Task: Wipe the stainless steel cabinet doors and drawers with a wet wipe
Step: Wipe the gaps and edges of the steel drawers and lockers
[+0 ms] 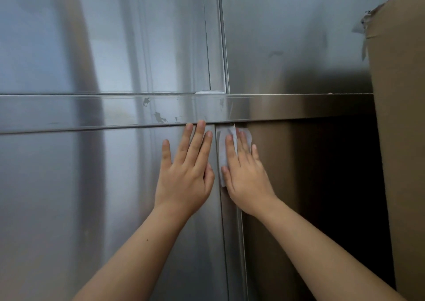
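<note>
Stainless steel cabinet doors fill the view. My left hand point(187, 167) lies flat with straight fingers on the lower left door point(80, 197), its fingertips at the horizontal steel band point(92, 112). My right hand point(243, 174) presses a white wet wipe point(222, 149) flat against the top of the lower right door point(287, 162), just right of the vertical seam point(223, 231) between the doors. The wipe shows above and left of my fingers; the rest is hidden under my palm.
Two upper doors point(103, 36) stand above the band, which carries a few smudges point(159, 116). A tall brown cardboard box point(400, 139) with torn tape stands close on the right, covering that edge of the cabinet and casting a dark shadow.
</note>
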